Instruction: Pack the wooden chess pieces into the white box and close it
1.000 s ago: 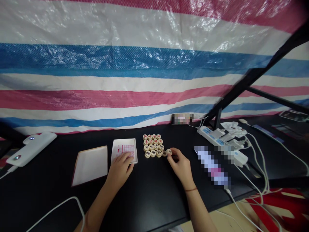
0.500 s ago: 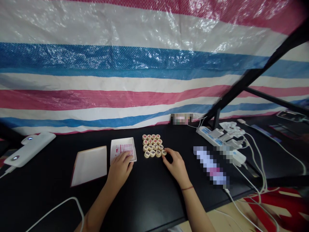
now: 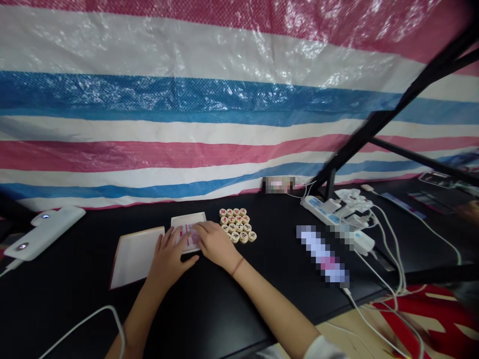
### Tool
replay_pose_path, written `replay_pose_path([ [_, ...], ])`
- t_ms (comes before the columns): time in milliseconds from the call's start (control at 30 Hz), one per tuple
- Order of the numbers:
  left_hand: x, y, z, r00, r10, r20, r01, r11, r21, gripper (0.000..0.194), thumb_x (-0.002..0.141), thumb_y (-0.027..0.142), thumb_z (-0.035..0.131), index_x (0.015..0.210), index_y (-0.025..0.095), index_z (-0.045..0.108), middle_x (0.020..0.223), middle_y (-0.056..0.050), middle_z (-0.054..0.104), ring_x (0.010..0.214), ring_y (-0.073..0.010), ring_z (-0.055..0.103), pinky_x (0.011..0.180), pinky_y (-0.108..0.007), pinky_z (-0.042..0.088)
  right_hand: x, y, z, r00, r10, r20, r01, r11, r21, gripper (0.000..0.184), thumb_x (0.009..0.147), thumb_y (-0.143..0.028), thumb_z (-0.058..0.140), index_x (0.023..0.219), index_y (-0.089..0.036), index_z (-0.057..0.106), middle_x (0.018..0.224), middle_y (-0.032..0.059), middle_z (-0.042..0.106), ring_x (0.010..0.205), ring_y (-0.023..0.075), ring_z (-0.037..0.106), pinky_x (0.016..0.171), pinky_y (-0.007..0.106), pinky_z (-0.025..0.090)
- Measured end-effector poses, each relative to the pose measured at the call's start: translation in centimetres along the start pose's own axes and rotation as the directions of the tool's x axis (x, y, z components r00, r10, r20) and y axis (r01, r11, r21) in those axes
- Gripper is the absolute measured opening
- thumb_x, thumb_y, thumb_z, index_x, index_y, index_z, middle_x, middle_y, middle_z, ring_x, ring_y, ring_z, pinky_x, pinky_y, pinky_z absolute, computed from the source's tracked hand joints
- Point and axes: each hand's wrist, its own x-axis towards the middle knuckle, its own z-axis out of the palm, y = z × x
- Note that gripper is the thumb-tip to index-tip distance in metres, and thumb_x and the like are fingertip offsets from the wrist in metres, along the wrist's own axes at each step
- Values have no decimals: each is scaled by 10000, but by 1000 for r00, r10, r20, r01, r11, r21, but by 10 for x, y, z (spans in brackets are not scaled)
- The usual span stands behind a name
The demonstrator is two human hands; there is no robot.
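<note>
Your curled right hand (image 3: 220, 248) frees the round cream discs (image 3: 239, 226), joining your spread left hand (image 3: 166, 259) at the shallow white box (image 3: 188, 218), grips unclear.

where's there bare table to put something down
Bare black table lies between the round pieces and the pixelated device, between the white device and the white-lined tray, and also between the left forearm and right forearm. Crowded: the white box, with the left hand and right hand over it, and the power strip, loaded with plugs.
</note>
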Motion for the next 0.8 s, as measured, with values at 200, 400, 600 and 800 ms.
replay_pose_path([
  [200,-1,-14,5,999,-38,-32,36,997,-70,490,775,396,653,1219,213,559,1355,-145,505,1265,-356,454,1028,-525,405,38,-4,13,970,57,236,-18,986,-164,323,861,-176,494,1169,-106,564,1055,142,669,988,255,603,871,375,414],
  [400,0,-10,9,996,-83,-23,80,989,-124,555,776,363,659,1282,209,491,1343,-138,497,1292,-348,418,1045,-520,394,52,-6,19,952,128,278,-80,981,-175,214,810,-198,543,963,-94,650,978,168,687,953,290,621,841,404,416],
  [600,1,-4,-2,994,-113,-1,112,982,-150,668,780,371,673,1362,165,416,1457,-188,353,1344,-381,329,1044,-543,380,47,3,0,972,141,189,-138,990,-30,147,846,-167,492,912,-151,623,929,84,678,899,205,619,867,350,420],
  [800,-3,11,-36,971,-232,61,234,972,-20,322,783,407,691,1088,309,655,1411,-79,415,1224,-376,397,912,-536,448,-2,22,-40,961,247,125,-269,722,638,342,818,-246,587,1151,-191,538,843,-8,637,687,148,576,621,250,468],
])
